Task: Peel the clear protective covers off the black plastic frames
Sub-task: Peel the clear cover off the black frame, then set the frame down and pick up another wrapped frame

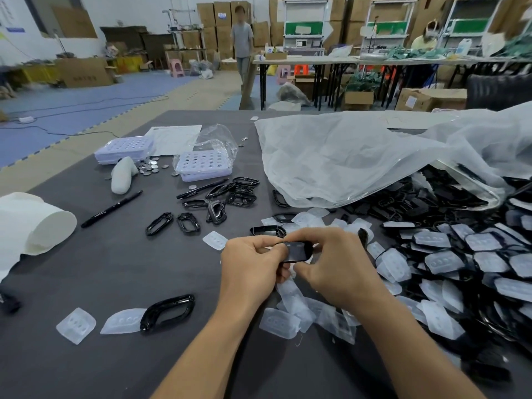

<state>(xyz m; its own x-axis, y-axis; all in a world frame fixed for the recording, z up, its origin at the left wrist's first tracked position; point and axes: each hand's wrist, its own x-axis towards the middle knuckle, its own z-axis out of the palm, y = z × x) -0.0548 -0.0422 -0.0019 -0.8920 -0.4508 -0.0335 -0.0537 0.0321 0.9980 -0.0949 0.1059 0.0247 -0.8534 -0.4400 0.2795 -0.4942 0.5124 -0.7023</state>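
- Left hand (253, 266): fingers curled, gripping the left end of a black plastic frame (298, 251) held above the grey table (115, 269).
- Right hand (336, 263): fingers curled over the right end of the same frame, thumb below it, pinching it from the opposite side.
- Held frame: positioned between both hands at centre of view, roughly level. Whether its clear cover is attached cannot be determined.
- Removed clear covers (290, 309): lie in a loose heap on the table directly below and just in front of the hands. Two more covers (76, 325) lie apart at the near left, one touching a bare frame (169, 311).
- Bare frames (218, 200): a scattered group lies on the table beyond the hands, to the left of centre.
- Unprocessed stock (460, 254): a large pile of black frames with covers fills the right side of the table, partly spilling from a translucent plastic bag (359, 159).
- Other items on the table: two black pens (112, 208), two lavender perforated trays (123, 149), a cluster of coin cells (149, 167) near them, and a white roll (40, 223) at the left edge.
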